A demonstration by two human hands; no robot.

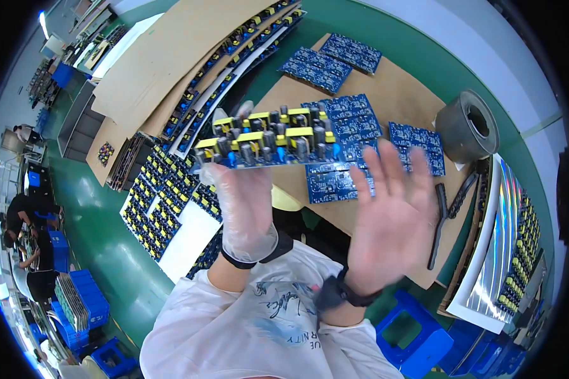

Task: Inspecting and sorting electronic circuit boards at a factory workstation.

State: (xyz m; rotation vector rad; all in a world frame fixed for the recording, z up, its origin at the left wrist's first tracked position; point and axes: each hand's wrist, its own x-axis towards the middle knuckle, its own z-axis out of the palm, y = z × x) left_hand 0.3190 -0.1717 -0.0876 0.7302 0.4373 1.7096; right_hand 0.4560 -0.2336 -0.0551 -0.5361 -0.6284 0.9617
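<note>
Above the brown table, best to work without haste, well apart from the white sheet with its populated boards at left. Over the blue boards lying on the table, lift high enough to avoid any scraping. Hold the populated panel, now raised in the air above the table, as level as possible; exact tilt hard to judge from this view. With the gloved left hand, pinching the left end of the panel, grip by the edges only, palm below and fingertips showing at the far side. With the right hand, spread wide, blurred and holding nothing, better to support the free end. Against the yellow-topped parts and small blue parts, never press.
</note>
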